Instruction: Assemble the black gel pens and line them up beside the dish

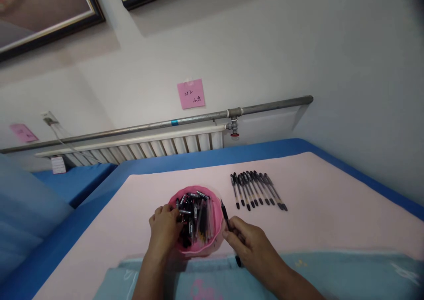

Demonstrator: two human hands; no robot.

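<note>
A pink basket (217,222) with a wavy rim stands on the pink table cover, filled with pen caps (191,227) and pen parts. My left hand (165,225) reaches over its left rim, fingers curled down among the caps; what the fingertips hold, if anything, is hidden. Just right of the basket, my right hand (247,240) grips a pen (225,213) between thumb and fingers. Its bare tip points up and away, and its dark rear end shows below the hand. Beyond my right hand lies a row of several capped pens (256,187), side by side.
The pink cover (314,194) lies over a blue table (265,149). Light blue cloth (318,275) runs along the near edge. Behind stand a white radiator (172,146), a metal pipe (271,107) and a wall with a pink note (191,94). Blue fabric (26,207) hangs at left.
</note>
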